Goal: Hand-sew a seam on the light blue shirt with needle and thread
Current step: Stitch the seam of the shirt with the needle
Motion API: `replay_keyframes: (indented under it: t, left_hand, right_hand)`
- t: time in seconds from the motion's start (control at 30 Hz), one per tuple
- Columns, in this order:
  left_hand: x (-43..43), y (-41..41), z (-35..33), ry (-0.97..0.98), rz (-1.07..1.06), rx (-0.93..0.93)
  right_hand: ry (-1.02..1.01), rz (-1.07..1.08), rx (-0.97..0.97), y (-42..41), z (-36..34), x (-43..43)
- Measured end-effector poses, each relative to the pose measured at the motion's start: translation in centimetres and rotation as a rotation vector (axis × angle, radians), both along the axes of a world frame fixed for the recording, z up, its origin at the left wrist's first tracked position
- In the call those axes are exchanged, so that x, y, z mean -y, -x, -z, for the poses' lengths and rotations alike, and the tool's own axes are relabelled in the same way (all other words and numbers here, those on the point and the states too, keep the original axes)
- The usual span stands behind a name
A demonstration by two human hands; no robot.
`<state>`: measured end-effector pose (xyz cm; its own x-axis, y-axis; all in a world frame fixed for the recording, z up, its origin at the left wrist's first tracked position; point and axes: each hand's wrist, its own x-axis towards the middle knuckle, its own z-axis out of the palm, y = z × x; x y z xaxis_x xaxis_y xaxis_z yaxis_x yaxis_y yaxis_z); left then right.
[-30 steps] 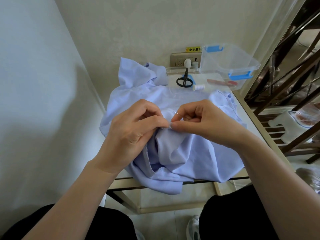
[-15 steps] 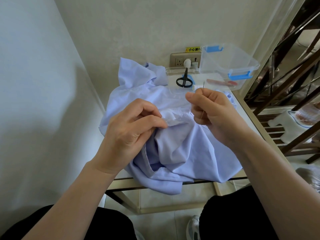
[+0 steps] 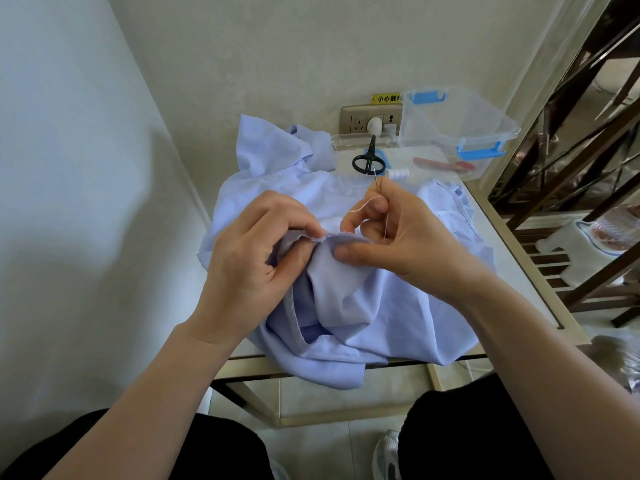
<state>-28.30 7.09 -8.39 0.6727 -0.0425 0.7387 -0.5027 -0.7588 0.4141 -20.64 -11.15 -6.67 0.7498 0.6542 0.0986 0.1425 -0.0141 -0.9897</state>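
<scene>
Seated at the bench (image 3: 519,282), with the light blue shirt (image 3: 363,306) heaped on it and spilling over the near rim. Pinching the raw seam edge (image 3: 332,237) in the left grip (image 3: 256,251), fingers and thumb clamped on the fold and lifting it slightly off the heap. Holding the needle (image 3: 376,180) in the right grip (image 3: 398,237), fingertips clamped on the shaft, with the long axis nearly upright and the top end poking toward the scissors (image 3: 369,161). Cannot tell which end is the point. Carrying a small loop of white thread (image 3: 362,204) off the right fingers toward the cloth.

Likely mid-stitch, with the next stab not yet made. From the needle, look down and to the left for the seam edge, stretched roughly crosswise between the two grips. Needs the needle tipped over from upright to meet that edge just beside the left thumb. Nearer to that spot: the right grip, with the thumb touching the cloth just under the edge. Beyond the shirt, a thread spool (image 3: 398,173) and a clear box (image 3: 457,123).
</scene>
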Motion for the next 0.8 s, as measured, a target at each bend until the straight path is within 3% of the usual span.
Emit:
replay_keyframes:
  t: [0.17,0.33,0.43,0.63,0.8]
  left_hand:
    - [0.0,-0.1,-0.3,0.118,-0.006,-0.141]
    - [0.2,-0.2,-0.8,0.671,0.086,-0.631]
    - [0.0,-0.4,-0.9,0.916,0.168,-0.774]
    - [-0.2,-0.3,-1.2,0.763,0.209,-0.696]
    - [-0.3,-0.5,-0.8,0.783,0.204,-0.681]
  right_hand:
    - [0.045,0.049,-0.008,0.1,0.1,-0.4]
    - [0.08,0.023,-0.097,-0.6,0.0,-0.1]
    - [0.039,0.001,-0.142,-0.6,0.1,-0.1]
    - [0.05,0.074,-0.091,-0.7,0.4,-0.2]
    - [0.088,0.053,-0.036,-0.6,0.3,-0.1]
